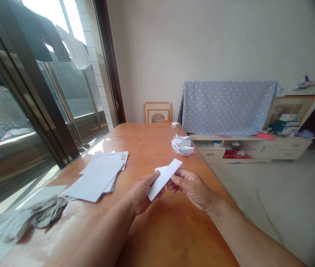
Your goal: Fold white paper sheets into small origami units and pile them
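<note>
A folded white sheet of paper (165,179) is held above the table between both hands, its long narrow flap slanting up to the right. My left hand (146,191) grips its lower left part, thumb on top. At its right side my right hand (190,185) pinches the edge between thumb and fingers. Some of the fingertips are hidden behind the paper. Beyond the hands, near the table's right edge, sits a cluster of folded white paper boats (183,144). A stack of white paper sheets (96,176) lies to the left, several sheets askew.
The brown wooden table (146,137) stretches ahead, with its right edge close to my right arm. A crumpled grey cloth (48,211) lies at the left. A small white box (175,124) stands at the far end. A low white cabinet (268,150) stands beyond.
</note>
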A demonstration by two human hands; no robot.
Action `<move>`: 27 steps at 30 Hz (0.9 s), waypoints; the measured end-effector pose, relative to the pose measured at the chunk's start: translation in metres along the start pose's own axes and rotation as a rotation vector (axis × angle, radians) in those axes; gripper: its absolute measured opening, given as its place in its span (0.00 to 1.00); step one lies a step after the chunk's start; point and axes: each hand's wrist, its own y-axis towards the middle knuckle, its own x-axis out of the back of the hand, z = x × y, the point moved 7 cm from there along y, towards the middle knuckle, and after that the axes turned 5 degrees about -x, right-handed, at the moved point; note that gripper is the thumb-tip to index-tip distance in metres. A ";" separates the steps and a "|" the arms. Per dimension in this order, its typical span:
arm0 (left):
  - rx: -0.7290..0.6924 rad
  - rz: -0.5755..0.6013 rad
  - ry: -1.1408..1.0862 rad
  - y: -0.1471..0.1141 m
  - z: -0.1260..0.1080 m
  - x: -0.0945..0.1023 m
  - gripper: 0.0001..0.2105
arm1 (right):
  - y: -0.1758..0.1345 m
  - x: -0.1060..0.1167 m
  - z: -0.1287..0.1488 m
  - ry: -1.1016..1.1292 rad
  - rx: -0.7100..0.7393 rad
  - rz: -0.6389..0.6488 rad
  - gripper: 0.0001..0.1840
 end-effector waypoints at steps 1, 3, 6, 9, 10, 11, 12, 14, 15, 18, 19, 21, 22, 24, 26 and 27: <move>0.011 0.010 -0.007 0.000 0.001 -0.001 0.19 | 0.000 0.000 0.000 -0.001 0.003 0.003 0.19; 0.028 0.021 -0.021 0.000 0.001 -0.002 0.19 | 0.000 -0.001 0.001 -0.002 0.010 0.009 0.18; 0.044 0.022 -0.054 0.000 0.002 -0.002 0.20 | 0.000 -0.001 0.001 0.010 0.005 0.018 0.16; 0.050 0.009 -0.074 -0.002 0.002 -0.003 0.18 | 0.000 -0.002 0.000 0.019 -0.002 0.034 0.16; 0.047 0.003 -0.065 -0.002 0.001 -0.004 0.18 | 0.000 -0.003 0.000 0.020 -0.004 0.037 0.15; 0.035 -0.004 -0.045 -0.003 0.000 -0.004 0.18 | 0.000 -0.002 0.000 0.023 -0.007 0.036 0.15; 0.017 -0.010 -0.013 -0.004 -0.001 -0.004 0.19 | 0.000 -0.002 0.000 0.027 -0.011 0.029 0.14; -0.029 -0.024 0.059 -0.006 -0.004 -0.005 0.20 | 0.000 0.000 -0.001 0.041 -0.027 0.005 0.13; -0.051 -0.028 0.091 -0.007 -0.005 -0.005 0.21 | 0.000 0.001 -0.003 0.048 -0.039 -0.007 0.13; -0.095 -0.034 0.181 -0.009 -0.007 -0.006 0.23 | 0.001 0.004 -0.008 0.073 -0.086 -0.038 0.13; -0.113 -0.033 0.218 -0.010 -0.009 -0.007 0.22 | 0.001 0.005 -0.010 0.084 -0.100 -0.047 0.12; -0.150 -0.019 0.300 -0.013 -0.014 -0.011 0.22 | 0.002 0.006 -0.014 0.090 -0.116 -0.067 0.12; -0.159 -0.009 0.343 -0.015 -0.016 -0.015 0.22 | 0.003 0.006 -0.016 0.079 -0.113 -0.081 0.11; -0.157 0.005 0.441 -0.018 -0.020 -0.021 0.23 | 0.004 0.008 -0.020 0.021 -0.088 -0.123 0.08; -0.178 -0.031 0.567 -0.021 -0.025 -0.024 0.23 | 0.006 0.011 -0.022 -0.063 -0.051 -0.193 0.08; -0.209 -0.069 0.637 -0.022 -0.027 -0.024 0.23 | 0.006 0.014 -0.023 -0.117 -0.029 -0.237 0.09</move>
